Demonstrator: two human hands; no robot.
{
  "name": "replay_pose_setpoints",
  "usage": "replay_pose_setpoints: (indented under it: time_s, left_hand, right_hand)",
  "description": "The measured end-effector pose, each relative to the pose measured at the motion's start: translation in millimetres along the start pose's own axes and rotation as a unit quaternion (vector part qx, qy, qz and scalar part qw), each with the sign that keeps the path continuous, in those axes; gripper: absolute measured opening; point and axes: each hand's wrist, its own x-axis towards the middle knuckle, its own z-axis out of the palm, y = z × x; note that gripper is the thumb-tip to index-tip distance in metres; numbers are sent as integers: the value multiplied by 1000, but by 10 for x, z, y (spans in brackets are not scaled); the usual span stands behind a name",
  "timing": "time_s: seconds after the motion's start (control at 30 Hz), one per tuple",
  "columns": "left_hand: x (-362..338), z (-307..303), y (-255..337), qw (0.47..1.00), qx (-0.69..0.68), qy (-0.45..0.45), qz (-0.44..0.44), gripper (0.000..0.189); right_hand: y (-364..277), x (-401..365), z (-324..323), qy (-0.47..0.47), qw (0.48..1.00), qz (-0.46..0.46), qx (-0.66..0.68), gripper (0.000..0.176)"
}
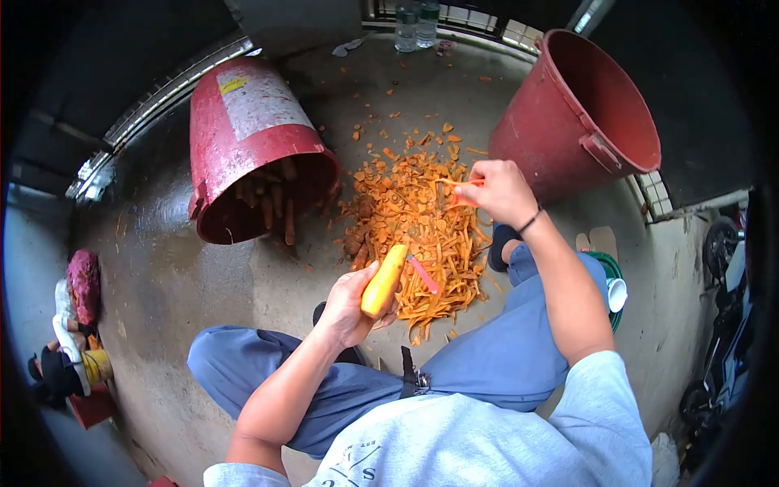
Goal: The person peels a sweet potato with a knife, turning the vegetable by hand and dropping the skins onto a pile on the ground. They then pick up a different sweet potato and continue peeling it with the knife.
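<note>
Tipped-over red bucket [256, 154] has got unpeeled carrots [268, 207] inside, another red bucket [527, 122] stands just past the right hand [505, 192] gripping an orange peeler [467, 196], and the left hand [350, 307] is wrapped around a peeled carrot [385, 281] near the peelings [418, 211].

I read the peeled carrot [385, 280] as smooth, with a moist gloss; the peeler [465, 200] looks to be bright, smooth plastic; the heap of peelings [406, 191] gives me a rough, ragged surface, damp in look; unpeeled carrots [268, 209] appear dull and coarse-skinned; tipped bucket [213, 150], hard plastic, scuffed, shiny along its curve, its pale patch [264, 105] worn and flaky; upright bucket [527, 109], plastic too, smoother, nearer satin; floor [272, 284], concrete by appearance, matt in places, wet sheen on my left; trousers [507, 349], matt woven cloth; shirt [487, 438], soft flecked knit; bottles [415, 26], clear glossy plastic.
</note>
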Motion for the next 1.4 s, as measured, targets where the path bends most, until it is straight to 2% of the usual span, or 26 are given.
replay_pose_setpoints:
  time_s: [0.03, 0.1, 0.13, 0.17, 0.2, 0.27, 0.4, 0.6, 0.67, 0.7, 0.73, 0.77, 0.8, 0.87, 0.9, 0.97, 1.07, 1.1, 1.13, 1.2, 1.3, 1.4]
  left_hand:
    - [9, 37, 7, 997, -44, 56, 5, 35]
    - [65, -51, -10, 997, -58, 49, 14, 36]
    - [80, -82, -18, 997, -61, 35, 14, 36]
    - [69, -57, -20, 998, -47, 39, 23, 35]
    - [71, -34, -28, 998, -46, 39, 24, 35]
    - [85, 12, -53, 994, -39, 94, 44, 32]
    - [60, 22, -114, 995, -27, 72, 66, 31]
    - [16, 217, -69, 992, -5, 97, 78, 31]
    - [42, -3, -121, 998, 15, 22, 62, 38]
    - [16, -46, -102, 998, 15, 21, 62, 38]
    - [-15, -85, -85, 999, -1, -21, 31, 36]
    - [-33, -99, -78, 998, -16, -65, 0, 34]
    - [-45, -64, -73, 998, -14, -68, 0, 34]
    - [-78, 28, -45, 998, 30, -50, 19, 34]
    - [-56, 34, -40, 998, 27, -51, 23, 34]
    - [16, -3, -33, 998, -31, 62, -8, 36]
    - [88, -124, -58, 997, -54, 63, 5, 39]
    - [158, -255, -92, 999, -32, 22, -6, 40]
    - [145, -215, -89, 999, -32, 22, -5, 40]
    - [128, -110, -117, 996, -17, 87, 11, 41]
    - [126, -39, -180, 994, -17, 108, 31, 42]
    - [104, -60, -209, 995, -16, 87, 37, 41]
  right_hand:
    - [-150, -59, -16, -16, 999, -6, 49, 34]
    - [-475, -280, 15, -62, 989, -49, 125, 34]
    - [-613, -413, 66, -121, 969, -38, 211, 25]
    - [-724, -494, 104, -152, 955, -82, 243, 27]
    - [-847, -572, 118, -191, 943, -90, 259, 26]
    - [-992, -624, 163, -171, 936, -176, 252, 26]
    - [-1042, -614, 202, -178, 937, -197, 229, 27]
    - [-942, -492, 93, -190, 935, -153, 257, 26]
    - [-792, -388, 10, -216, 942, -60, 251, 26]
    - [-676, -314, -15, -202, 950, -26, 238, 26]
    - [-558, -213, -22, -200, 943, 30, 263, 29]
    - [-429, -105, -112, -117, 992, -5, 43, 33]
    - [-243, -6, -97, -88, 991, 16, -101, 35]
    - [-12, 46, -57, -27, 997, 50, -48, 35]
    - [-75, 13, -61, -27, 997, 47, -50, 35]
    - [-346, -156, -31, -10, 996, -10, 91, 33]
    - [-768, -486, 73, -176, 946, -51, 267, 24]
    - [-910, -574, 96, -219, 934, -55, 279, 23]
    - [-1004, -615, 129, -201, 932, -122, 275, 27]
    - [-1108, -641, 171, -179, 936, -176, 246, 28]
    - [-1081, -615, 180, -195, 940, -168, 222, 29]
    - [-1035, -610, 194, -180, 939, -191, 224, 28]
